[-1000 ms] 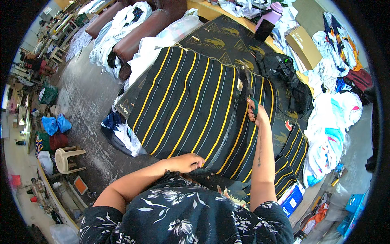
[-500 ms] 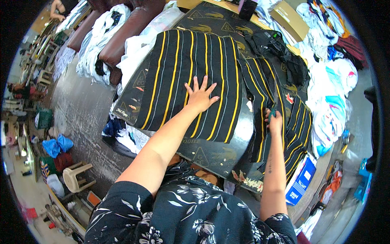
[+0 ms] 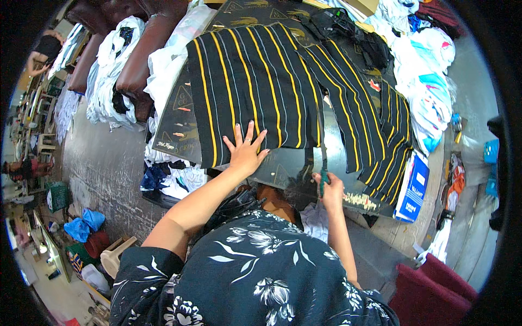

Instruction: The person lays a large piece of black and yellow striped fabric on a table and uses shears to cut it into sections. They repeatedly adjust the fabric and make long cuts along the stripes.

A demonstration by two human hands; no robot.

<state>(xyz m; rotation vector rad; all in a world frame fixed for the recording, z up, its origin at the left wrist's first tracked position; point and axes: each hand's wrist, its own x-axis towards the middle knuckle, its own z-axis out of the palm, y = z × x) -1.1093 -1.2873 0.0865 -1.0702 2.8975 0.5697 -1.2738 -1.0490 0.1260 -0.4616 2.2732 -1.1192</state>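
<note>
Grip spread, the left hand [image 3: 246, 156] rests on striped cloth [image 3: 255, 81], near which the right hand [image 3: 333, 189] clasps green-handled scissors [image 3: 324, 180].

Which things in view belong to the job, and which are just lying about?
Job, apparently:
striped panel, under the left hand
green-handled scissors, in the right hand
other striped pieces
table

Likely just lying about:
black bag
blue box
white cloth heap

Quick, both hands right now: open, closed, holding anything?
Left hand: open, spread on the larger black striped fabric piece, gripping nothing visible.
Right hand: closed around the green-handled scissors.
</note>
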